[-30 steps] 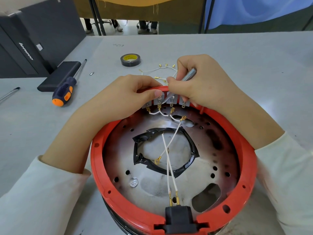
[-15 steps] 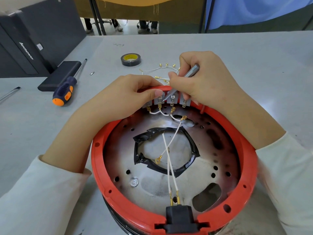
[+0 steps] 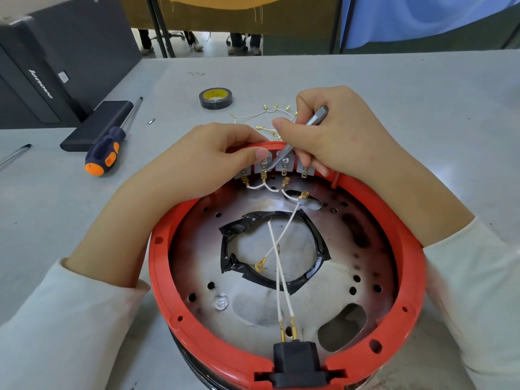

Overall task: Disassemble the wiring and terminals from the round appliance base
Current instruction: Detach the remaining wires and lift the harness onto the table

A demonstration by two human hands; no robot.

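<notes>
From my head camera, looking down: the round base [image 3: 287, 358] with its red rim sits on the grey table [image 3: 422, 94] right in front of me, between my forearms, its black plug socket [image 3: 295, 361] at the near edge. My left hand [image 3: 208, 161] rests on the far part of the rim, fingers curled over it and my thumb pressed against the row of grey terminal blocks [image 3: 277, 167] there. My right hand [image 3: 337, 142] is closed around a thin metal tool [image 3: 298, 136], held like a pen between thumb and fingers; its tip slants down into the terminal row beside my left thumb.

Short white wires [image 3: 270, 188] with brass clips loop from block to block under the row. One clip [image 3: 303, 196] hangs free just below them. Two long white wires [image 3: 277, 277] cross over the dark ring in the middle of the metal plate and run to the socket's brass pins; a ring end [image 3: 259, 266] lies loose on the plate.

On the table past my hands lie more white wires with brass ends [image 3: 253, 115], and a roll of black tape [image 3: 215, 97] beyond them. To my left lies a screwdriver [image 3: 105, 153] with an orange and dark handle, beside a flat black box [image 3: 97, 125], and a black computer case [image 3: 42, 66] stands at the far left.
</notes>
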